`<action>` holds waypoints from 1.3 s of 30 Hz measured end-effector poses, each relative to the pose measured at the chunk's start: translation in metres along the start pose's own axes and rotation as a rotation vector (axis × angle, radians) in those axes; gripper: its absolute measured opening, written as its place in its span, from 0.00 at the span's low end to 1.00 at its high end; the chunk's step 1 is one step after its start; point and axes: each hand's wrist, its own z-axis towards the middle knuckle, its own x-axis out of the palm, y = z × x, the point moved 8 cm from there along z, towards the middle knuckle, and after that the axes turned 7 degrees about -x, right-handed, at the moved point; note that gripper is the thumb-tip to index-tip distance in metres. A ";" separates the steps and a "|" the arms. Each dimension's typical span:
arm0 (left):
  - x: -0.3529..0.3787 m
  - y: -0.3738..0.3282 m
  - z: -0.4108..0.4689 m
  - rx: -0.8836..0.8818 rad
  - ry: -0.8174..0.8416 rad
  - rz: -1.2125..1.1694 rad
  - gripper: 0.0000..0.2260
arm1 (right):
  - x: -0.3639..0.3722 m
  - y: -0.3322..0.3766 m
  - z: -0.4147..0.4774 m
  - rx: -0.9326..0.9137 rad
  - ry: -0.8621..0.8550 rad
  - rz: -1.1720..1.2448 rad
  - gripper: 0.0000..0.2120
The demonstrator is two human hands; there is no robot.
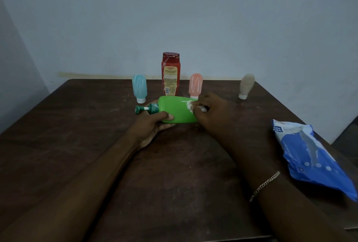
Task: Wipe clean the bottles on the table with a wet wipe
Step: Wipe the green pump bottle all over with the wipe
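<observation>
Gripping green bottle (178, 111), left hand (153, 125), wipe (190, 106) atop

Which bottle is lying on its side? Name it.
The green pump bottle, held sideways in the left hand, pump pointing left. The red bottle, blue tube, pink tube and beige tube stand upright.

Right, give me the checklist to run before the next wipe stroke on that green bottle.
1. Left hand grips green pump bottle near its pump: ok.
2. Right hand presses wet wipe on the bottle's side: ok.
3. Bottle's underside clean: cannot tell.
4. Wipe moist enough: cannot tell.
5. Red bottle, blue tube, pink tube, beige tube upright behind: ok.
6. Blue wipes pack lies at the right: ok.
</observation>
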 end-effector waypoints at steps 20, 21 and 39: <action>0.003 -0.002 -0.003 0.035 0.013 0.010 0.18 | -0.011 -0.016 0.002 0.066 -0.023 -0.012 0.05; 0.003 -0.002 -0.004 0.038 0.012 0.011 0.18 | -0.010 -0.014 0.003 0.070 -0.019 -0.008 0.06; 0.001 0.000 -0.003 0.040 0.006 0.023 0.17 | -0.019 -0.056 -0.002 0.187 -0.054 -0.066 0.11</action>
